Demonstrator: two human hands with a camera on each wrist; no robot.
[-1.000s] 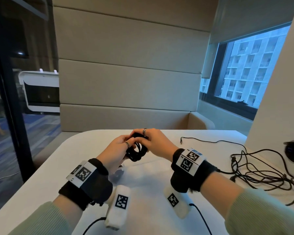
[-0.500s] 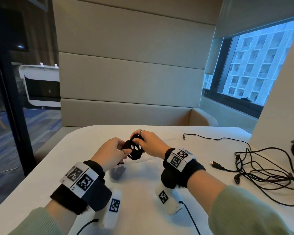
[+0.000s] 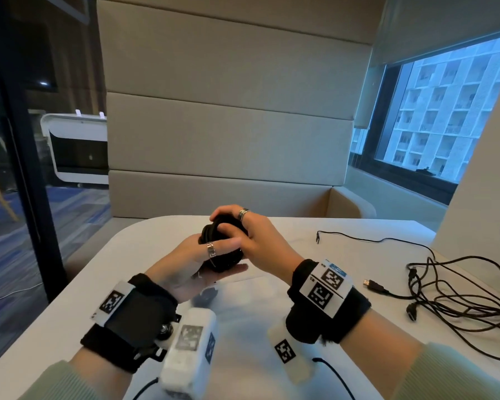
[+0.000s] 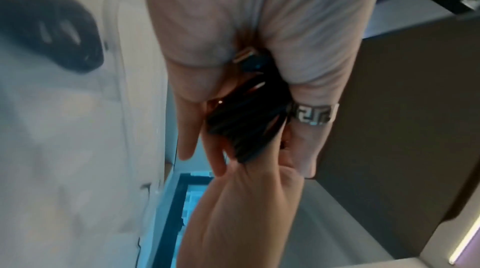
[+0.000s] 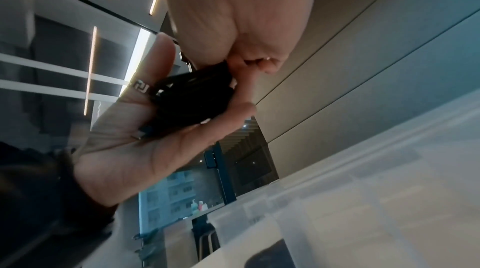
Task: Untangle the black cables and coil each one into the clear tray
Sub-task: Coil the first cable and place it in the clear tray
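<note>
Sprawling across the right side of the white desk (image 3: 133,255), a loose tangle of black cables (image 3: 456,295) lies well apart from the hands, one thin lead (image 3: 358,238) trailing toward the far edge and a flat metal plug (image 3: 373,285) pointing left. Between the forearms sits the clear tray (image 3: 243,307), glossy and see-through, its near part hidden by the white wrist-camera housings and black straps; a dark coil (image 4: 49,26) already lies in it, blurred in the left wrist view. Above the tray's far rim, a person holds a tight round bundle of black cable (image 3: 223,249). The left hand (image 3: 191,264) cradles it from below, fingers fairly straight under it and the ringed finger laid across its side. The right hand (image 3: 251,241) clamps it from above, thumb and fingers curled around the loops. Padded beige panels and a window with a pale tower block stand behind. Compared with half a second ago, the bundle sits higher and turned, with the left palm now open beneath it.
</note>
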